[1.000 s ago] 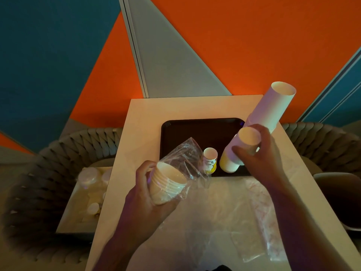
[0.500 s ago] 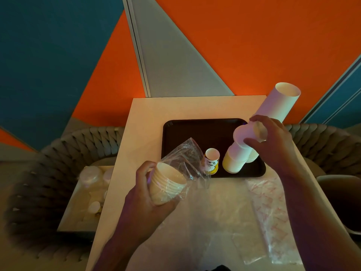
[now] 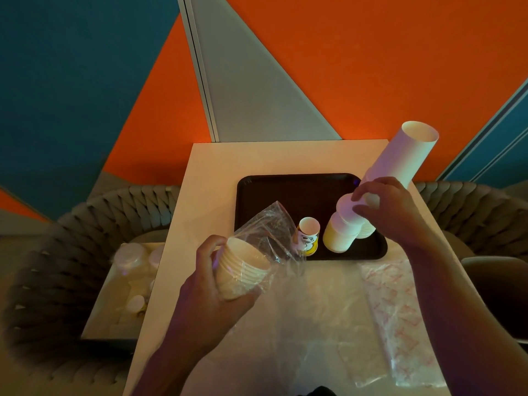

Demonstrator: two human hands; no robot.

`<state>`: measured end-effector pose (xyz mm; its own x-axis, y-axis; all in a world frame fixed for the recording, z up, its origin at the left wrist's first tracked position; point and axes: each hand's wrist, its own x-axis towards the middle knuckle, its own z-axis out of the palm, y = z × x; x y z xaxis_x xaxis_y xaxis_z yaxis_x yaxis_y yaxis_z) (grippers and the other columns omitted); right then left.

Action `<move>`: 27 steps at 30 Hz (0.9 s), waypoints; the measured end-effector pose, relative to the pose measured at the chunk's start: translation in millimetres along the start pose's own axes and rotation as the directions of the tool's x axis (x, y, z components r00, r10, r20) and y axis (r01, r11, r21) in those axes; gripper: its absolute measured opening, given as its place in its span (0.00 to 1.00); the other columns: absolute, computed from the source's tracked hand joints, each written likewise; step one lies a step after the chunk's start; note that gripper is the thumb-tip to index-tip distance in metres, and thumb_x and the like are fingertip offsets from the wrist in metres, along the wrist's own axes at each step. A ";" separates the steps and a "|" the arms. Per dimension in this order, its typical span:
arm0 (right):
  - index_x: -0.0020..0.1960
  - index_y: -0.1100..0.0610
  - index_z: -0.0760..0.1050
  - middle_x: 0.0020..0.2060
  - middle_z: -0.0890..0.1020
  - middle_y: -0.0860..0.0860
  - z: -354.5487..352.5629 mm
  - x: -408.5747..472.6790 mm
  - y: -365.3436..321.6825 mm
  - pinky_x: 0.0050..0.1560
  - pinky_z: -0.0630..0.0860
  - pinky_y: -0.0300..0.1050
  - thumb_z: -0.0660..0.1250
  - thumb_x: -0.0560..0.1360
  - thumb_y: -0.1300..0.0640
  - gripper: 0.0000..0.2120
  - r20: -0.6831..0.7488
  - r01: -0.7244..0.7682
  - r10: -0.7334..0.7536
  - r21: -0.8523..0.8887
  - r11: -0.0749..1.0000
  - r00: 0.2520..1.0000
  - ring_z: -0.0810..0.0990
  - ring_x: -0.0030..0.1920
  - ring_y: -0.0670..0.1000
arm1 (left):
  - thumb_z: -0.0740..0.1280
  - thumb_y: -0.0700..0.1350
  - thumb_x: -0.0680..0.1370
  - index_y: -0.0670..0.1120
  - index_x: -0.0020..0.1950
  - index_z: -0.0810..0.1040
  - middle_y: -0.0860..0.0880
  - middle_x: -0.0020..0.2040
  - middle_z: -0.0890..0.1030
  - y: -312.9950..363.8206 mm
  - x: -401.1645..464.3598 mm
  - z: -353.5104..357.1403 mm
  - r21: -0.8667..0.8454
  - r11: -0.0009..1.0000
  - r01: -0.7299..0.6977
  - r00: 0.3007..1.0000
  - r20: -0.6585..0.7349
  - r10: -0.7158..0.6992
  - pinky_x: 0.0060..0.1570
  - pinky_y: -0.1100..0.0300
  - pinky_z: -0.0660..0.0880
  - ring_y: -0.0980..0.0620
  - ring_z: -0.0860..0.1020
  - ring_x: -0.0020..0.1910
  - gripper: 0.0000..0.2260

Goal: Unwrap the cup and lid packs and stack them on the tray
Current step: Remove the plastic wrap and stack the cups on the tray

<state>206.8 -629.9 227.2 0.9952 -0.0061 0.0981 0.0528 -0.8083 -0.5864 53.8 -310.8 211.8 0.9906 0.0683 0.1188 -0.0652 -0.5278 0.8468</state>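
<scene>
Gripping a short stack of nested cups inside a clear bag, the left hand has its fingers curled round the stack's side, well apart from the tray and above the table. The right hand pinches the top of a leaning cup stack on the tray's right side — fingers and thumb curled about it. A tall white stack rises behind that hand, and a small printed cup stands on the tray just beside the yellow-based stack. Spent wrappers lie flat on the near table. Judgement: the paper cups are light and thin-walled, easily crushed, so hold should be round the stacked rims where the wall is stiffest. The film is soft and slippery — likely to slide off if pulled by its loose open end while the stack is held firm. The leaning stack looks prone to topple unless steadied.
</scene>
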 end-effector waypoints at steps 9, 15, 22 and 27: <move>0.63 0.59 0.76 0.66 0.74 0.56 28.0 -1.1 19.3 0.64 0.74 0.47 0.74 0.73 0.70 0.20 -0.078 -0.016 0.019 0.040 0.999 0.997 0.76 0.64 0.58 | 0.82 0.51 0.65 0.73 0.61 0.58 0.58 0.55 0.80 0.9 -0.3 0.8 0.004 1.000 -0.009 1.000 0.015 0.009 0.39 0.65 0.78 0.60 0.80 0.50 0.40; 0.64 0.58 0.77 0.68 0.75 0.55 43.6 -16.9 32.3 0.59 0.79 0.53 0.71 0.72 0.74 0.23 -0.116 -0.029 0.031 0.014 0.999 0.993 0.79 0.60 0.61 | 0.82 0.51 0.65 0.73 0.61 0.57 0.59 0.56 0.79 2.2 -1.5 2.7 0.008 1.000 -0.017 1.000 0.018 0.017 0.38 0.67 0.77 0.60 0.81 0.50 0.40; 0.58 0.51 0.80 0.57 0.82 0.48 29.7 -42.3 -11.2 0.48 0.79 0.37 0.67 0.76 0.69 0.17 -0.160 0.028 0.005 0.203 0.979 0.987 0.80 0.47 0.44 | 0.82 0.53 0.64 0.73 0.61 0.57 0.61 0.53 0.79 4.4 -1.8 6.9 0.018 0.999 -0.030 0.999 0.027 0.030 0.39 0.65 0.78 0.62 0.80 0.49 0.40; 0.44 0.45 0.83 0.38 0.85 0.40 24.9 -67.9 -60.9 0.40 0.76 0.35 0.70 0.76 0.69 0.18 0.044 0.089 -0.126 0.490 0.867 0.991 0.83 0.39 0.43 | 0.81 0.55 0.64 0.75 0.60 0.56 0.63 0.54 0.77 7.4 -0.8 9.7 0.030 0.999 -0.031 0.998 0.047 0.030 0.39 0.69 0.77 0.65 0.78 0.52 0.40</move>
<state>138.0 -565.6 236.3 0.9832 0.1218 0.1357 0.1745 -0.4131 -0.8938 53.7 -323.0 212.9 0.9928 0.0123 0.1195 -0.0927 -0.5552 0.8265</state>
